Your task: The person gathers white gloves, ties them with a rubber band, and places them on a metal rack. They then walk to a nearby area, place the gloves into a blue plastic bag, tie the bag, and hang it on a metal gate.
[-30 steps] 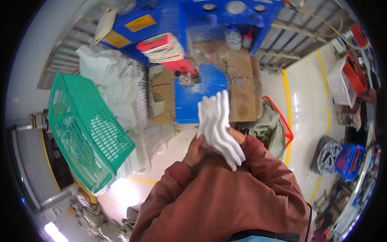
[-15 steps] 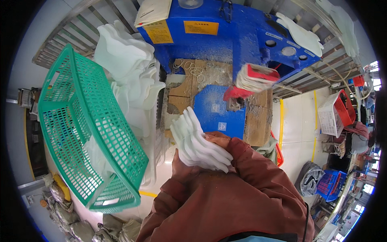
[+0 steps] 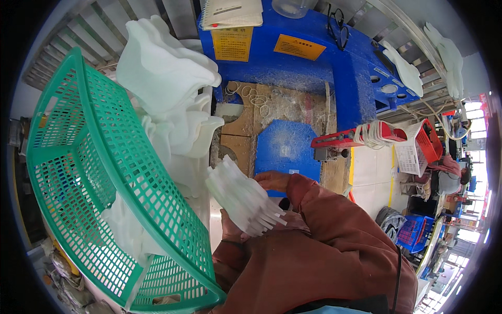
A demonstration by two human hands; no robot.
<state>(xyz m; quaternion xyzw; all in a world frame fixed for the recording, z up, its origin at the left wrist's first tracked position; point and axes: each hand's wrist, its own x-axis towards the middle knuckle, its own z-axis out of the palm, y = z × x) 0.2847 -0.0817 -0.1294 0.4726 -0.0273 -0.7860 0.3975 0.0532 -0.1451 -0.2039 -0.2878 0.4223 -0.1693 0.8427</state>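
Note:
A stack of white, wavy-edged foam-like pieces (image 3: 243, 196) is held close in front of my body, its layers slightly fanned and blurred. My left hand (image 3: 230, 226) grips the stack from its lower left side, the fingers partly hidden beneath it. At the upper right edge my right hand (image 3: 273, 180) is closed against the pieces, fingertips partly out of sight. Just beyond lies a blue plate (image 3: 287, 149) on the dusty machine bed. More white shaped pieces (image 3: 162, 68) are heaped to the left of the machine.
A green perforated basket (image 3: 141, 172) with some white pieces stands on the left. The blue machine (image 3: 293, 68) rises ahead, with a red arm (image 3: 327, 139) wrapped in pale bands. Above are a notebook (image 3: 232, 13) and glasses (image 3: 340, 29). At right sits a red-and-white basket (image 3: 413, 152).
The stack is tilted and spread into thinner, fanned layers, a little to the left. My right hand has shifted slightly left along its edge. My view has turned, bringing the green basket nearer.

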